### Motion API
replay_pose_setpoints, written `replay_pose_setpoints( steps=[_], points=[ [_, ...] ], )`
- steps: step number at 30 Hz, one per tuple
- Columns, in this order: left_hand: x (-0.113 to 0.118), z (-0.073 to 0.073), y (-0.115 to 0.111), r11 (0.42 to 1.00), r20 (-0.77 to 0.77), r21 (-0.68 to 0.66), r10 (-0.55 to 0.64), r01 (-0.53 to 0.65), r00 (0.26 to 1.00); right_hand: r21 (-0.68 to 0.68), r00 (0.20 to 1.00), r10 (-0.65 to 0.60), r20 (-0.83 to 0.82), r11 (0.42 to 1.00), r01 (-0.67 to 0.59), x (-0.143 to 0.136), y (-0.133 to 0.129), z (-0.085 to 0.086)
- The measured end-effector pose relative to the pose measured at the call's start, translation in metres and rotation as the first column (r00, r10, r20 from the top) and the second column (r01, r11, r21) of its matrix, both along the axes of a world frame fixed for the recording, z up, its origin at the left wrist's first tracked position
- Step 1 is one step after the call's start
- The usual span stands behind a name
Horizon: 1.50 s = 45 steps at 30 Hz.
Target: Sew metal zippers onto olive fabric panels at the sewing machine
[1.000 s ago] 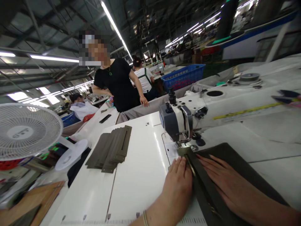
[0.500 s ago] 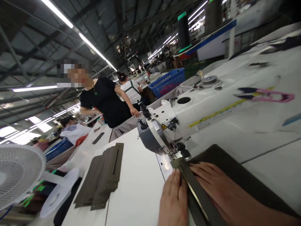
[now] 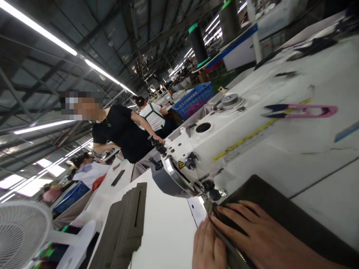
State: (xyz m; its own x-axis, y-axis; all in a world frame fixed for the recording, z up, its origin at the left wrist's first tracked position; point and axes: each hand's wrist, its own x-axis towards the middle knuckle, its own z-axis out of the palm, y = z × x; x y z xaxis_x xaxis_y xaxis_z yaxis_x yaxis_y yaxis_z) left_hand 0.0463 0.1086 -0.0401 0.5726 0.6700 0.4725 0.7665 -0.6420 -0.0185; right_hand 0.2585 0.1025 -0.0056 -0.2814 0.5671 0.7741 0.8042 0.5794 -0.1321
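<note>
A dark olive fabric strip with a metal zipper [image 3: 238, 255] runs up to the needle area of a white sewing machine [image 3: 179, 164]. Along its left edge, the fingers of my left hand [image 3: 209, 246] are bent and close together, gripping the strip near the presser foot. My right hand [image 3: 252, 233] lies flat on the other side, fingers spread and fingertips pressing the fabric. Between the hands the strip is bent up at its edge, partly hiding the zipper. Beneath my right hand, a larger dark olive panel [image 3: 276, 198] spreads over the table.
Left of the machine lies a stack of olive pieces with slots [image 3: 126, 224]. Pink-handled thread snips [image 3: 308, 111] rest on the machine arm. A white fan [image 3: 22, 235] stands at lower left. Across the table is a person in black [image 3: 123, 130]; a blue crate [image 3: 193, 99] sits behind.
The view has shifted, and the machine appears further left. My right hand has moved over the strip with its fingers spread; the zipper is more covered and the strip's edge is bent up.
</note>
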Motion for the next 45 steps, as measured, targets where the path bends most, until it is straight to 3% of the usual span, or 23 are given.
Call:
replay_pose_setpoints(
  steps=[7,13,16,19,23,25,27,30,35,40,45],
  points=[
    [0.008,0.03,0.001,0.989,-0.053,0.08,-0.121,0.125,0.991,-0.016,0.999,0.004,0.032,1.0,-0.004,0.001,0.002,-0.004],
    [0.004,0.031,0.001,0.99,-0.074,0.057,-0.124,0.129,0.989,-0.017,1.0,-0.014,-0.013,1.0,0.014,0.0,0.0,0.0],
    [-0.001,0.022,0.001,0.996,-0.106,0.03,-0.082,0.085,0.991,0.016,0.999,-0.017,-0.048,1.0,0.018,-0.001,0.0,0.002],
    [-0.004,0.002,0.003,0.998,-0.087,0.034,-0.055,0.058,0.995,0.01,0.998,-0.023,-0.051,1.0,0.024,-0.001,0.001,0.002],
    [0.001,-0.03,0.007,0.984,0.071,0.165,0.061,-0.072,0.996,0.006,0.999,-0.001,-0.047,1.0,0.001,-0.002,0.003,-0.002],
    [0.002,-0.035,0.007,0.976,0.095,0.184,0.103,-0.119,0.99,-0.006,0.999,0.003,-0.034,1.0,-0.003,-0.001,0.003,-0.003],
    [0.001,-0.029,0.006,0.986,0.001,0.137,0.091,-0.091,0.996,-0.01,0.999,0.002,-0.032,1.0,-0.002,-0.001,0.002,-0.004],
    [-0.002,-0.008,0.004,0.993,-0.136,0.118,0.041,-0.025,0.99,0.002,0.998,0.001,-0.057,1.0,-0.001,-0.003,0.003,-0.006],
    [-0.002,0.017,0.003,0.984,-0.146,0.172,-0.022,0.047,0.989,-0.011,0.997,0.013,-0.075,1.0,-0.014,-0.005,0.005,-0.007],
    [0.002,0.009,0.005,0.986,-0.134,0.148,-0.063,0.083,0.989,-0.009,0.998,0.014,-0.064,1.0,-0.015,0.0,0.002,-0.001],
    [0.003,0.004,0.005,0.993,-0.076,0.107,-0.034,0.042,0.997,-0.14,0.998,0.058,-0.025,0.988,-0.061,0.001,-0.002,-0.003]
  ],
)
